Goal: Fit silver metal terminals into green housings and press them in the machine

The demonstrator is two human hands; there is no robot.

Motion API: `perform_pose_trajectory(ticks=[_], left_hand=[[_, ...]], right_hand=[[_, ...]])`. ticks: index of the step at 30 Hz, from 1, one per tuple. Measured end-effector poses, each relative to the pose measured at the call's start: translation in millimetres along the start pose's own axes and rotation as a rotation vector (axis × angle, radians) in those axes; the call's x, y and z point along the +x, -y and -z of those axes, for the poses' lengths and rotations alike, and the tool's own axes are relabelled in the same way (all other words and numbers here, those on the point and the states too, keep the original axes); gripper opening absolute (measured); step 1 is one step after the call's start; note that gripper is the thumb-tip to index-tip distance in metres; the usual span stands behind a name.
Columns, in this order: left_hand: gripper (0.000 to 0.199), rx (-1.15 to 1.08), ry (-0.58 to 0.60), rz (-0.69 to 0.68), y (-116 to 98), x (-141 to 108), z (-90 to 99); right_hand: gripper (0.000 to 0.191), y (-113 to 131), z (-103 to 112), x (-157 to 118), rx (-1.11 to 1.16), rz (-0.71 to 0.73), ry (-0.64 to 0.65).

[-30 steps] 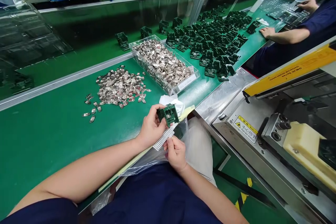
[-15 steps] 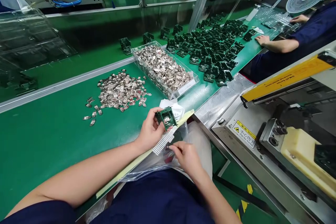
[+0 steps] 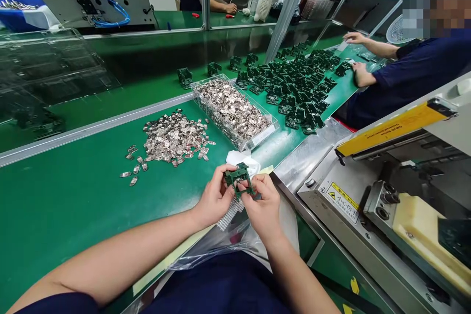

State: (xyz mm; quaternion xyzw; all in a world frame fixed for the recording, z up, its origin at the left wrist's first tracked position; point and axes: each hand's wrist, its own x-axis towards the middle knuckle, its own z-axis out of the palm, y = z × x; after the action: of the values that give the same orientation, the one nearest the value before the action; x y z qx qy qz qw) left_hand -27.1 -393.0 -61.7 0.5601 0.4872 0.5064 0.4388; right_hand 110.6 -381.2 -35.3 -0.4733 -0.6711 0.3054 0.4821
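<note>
Above the green bench mat (image 3: 73, 235), the left hand (image 3: 215, 201) and right hand (image 3: 263, 203) grip a green circuit board (image 3: 239, 177) between their fingers — a loose pinch could drop it onto the plastic bag (image 3: 217, 250), bending the perforated metal strip (image 3: 228, 217) beneath it

Legible at four o'clock: "小心伤手" and "INJURE HAND" on a yellow-and-white warning sticker (image 3: 341, 202), fixed to a steel machine (image 3: 368, 245).

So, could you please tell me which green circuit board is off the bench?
The green circuit board pinched between the left hand and right hand; the others lie on the bench.
</note>
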Motion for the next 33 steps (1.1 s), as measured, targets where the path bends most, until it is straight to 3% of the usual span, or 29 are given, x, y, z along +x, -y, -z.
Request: perform_pose_trajectory(ticks=[9, 14, 20, 24, 26, 28, 31, 33], left_hand=[[0.031, 0.015, -0.002, -0.010, -1, -1, -0.8], [0.032, -0.008, 0.002, -0.007, 1, -2, -2.2], [0.033, 0.036, 0.008, 0.001, 3, 0, 0.5], [0.033, 0.136, 0.179, -0.035, -9, -6, -0.1], [0.034, 0.175, 0.331, -0.060, -26, -7, -5.4], [0.039, 0.156, 0.500, -0.066, -47, -1, -16.5], [0.048, 0.106, 0.734, -0.086, -81, 18, -52.4], [0.046, 0.103, 0.816, -0.189, -103, 33, -92.6]], right_hand=[[0.012, 0, -4, 1, -0.052, -0.067, -0.003], [0.009, -10, -7, -5, 0.000, -0.056, -0.082], [0.013, -15, 10, -11, 0.087, -0.041, -0.068], [0.057, -5, 43, -16, 0.050, 0.114, 0.139], [0.066, 1, 69, -20, 0.041, 0.213, 0.223], [0.066, 6, 101, -28, 0.030, 0.257, 0.216], [0.070, 7, 161, -54, 0.043, 0.185, -0.019], [0.070, 3, 205, -77, 0.112, 0.139, -0.351]])
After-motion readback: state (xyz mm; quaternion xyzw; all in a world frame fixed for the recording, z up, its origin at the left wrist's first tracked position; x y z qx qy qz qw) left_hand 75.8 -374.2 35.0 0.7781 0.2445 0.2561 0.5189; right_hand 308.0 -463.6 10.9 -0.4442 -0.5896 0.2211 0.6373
